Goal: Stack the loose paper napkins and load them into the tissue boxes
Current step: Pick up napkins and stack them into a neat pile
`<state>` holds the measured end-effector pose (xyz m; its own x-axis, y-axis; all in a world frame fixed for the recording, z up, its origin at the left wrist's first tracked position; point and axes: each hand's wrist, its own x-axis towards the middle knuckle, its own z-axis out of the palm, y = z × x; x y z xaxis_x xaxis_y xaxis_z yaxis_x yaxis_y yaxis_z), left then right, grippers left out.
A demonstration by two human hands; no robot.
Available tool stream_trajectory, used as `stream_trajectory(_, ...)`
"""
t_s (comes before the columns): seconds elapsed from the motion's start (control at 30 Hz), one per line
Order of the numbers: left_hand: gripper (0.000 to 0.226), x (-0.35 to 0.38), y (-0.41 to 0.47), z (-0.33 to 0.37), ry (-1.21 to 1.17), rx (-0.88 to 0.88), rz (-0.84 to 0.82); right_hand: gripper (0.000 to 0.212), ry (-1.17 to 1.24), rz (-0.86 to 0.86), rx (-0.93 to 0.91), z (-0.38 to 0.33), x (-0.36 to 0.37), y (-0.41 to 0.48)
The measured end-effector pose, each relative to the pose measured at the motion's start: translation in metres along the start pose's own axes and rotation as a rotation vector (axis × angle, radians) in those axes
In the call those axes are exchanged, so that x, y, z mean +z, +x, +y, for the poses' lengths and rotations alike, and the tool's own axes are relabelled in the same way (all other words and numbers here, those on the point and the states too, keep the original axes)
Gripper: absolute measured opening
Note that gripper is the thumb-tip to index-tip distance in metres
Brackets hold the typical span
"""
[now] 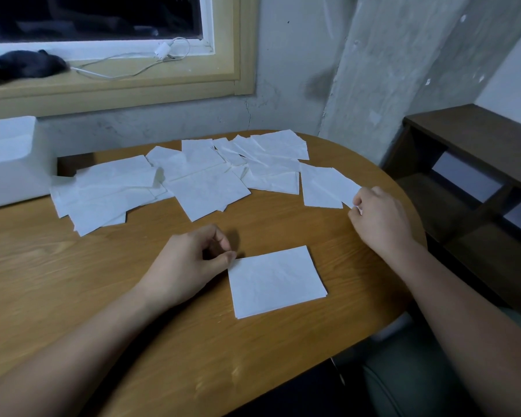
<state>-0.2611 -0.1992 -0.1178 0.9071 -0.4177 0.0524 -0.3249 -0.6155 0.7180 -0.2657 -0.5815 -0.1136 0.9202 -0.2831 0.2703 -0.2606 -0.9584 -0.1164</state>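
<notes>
Several loose white paper napkins (205, 182) lie spread and overlapping across the far half of the wooden table (73, 281). A small neat stack of napkins (275, 281) sits in front of me at the middle. My left hand (187, 266) rests on the table with curled fingers, its thumb tip touching the stack's left corner. My right hand (379, 218) pinches the near right corner of the rightmost loose napkin (322, 188). A white tissue box (9, 164) stands at the far left edge of the table.
The table's rounded edge curves close on the right. A dark wooden shelf unit (478, 176) stands beyond it. A concrete wall and a window sill with a white cable (127, 70) and a dark object (27, 64) run behind the table.
</notes>
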Motion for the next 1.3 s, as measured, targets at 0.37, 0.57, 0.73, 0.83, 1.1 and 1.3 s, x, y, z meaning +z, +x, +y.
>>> stream_trajectory(0.37,0.011,-0.002,-0.002,0.005,-0.040,0.021,0.003,0.011,0.249,0.046,-0.049,-0.019,-0.015,-0.034)
stream_trajectory(0.57,0.020,-0.002,-0.005,0.010,-0.119,0.035,0.054,0.015,0.503,0.019,-0.182,-0.052,-0.051,-0.059)
stream_trajectory(0.73,0.048,-0.004,-0.005,0.015,-0.245,0.029,0.163,0.016,0.630,-0.107,-0.311,-0.075,-0.076,-0.078)
stream_trajectory(0.83,0.055,-0.007,-0.007,0.021,-0.268,0.060,0.227,0.019,0.642,-0.183,-0.376,-0.081,-0.085,-0.085)
stream_trajectory(1.1,0.010,-0.008,-0.013,0.026,-0.463,0.166,0.247,0.018,0.762,-0.342,-0.339,-0.080,-0.083,-0.084)
stream_trajectory(1.3,0.014,-0.009,-0.014,0.030,-0.582,0.109,0.235,0.027,0.911,-0.503,-0.209,-0.077,-0.074,-0.090)
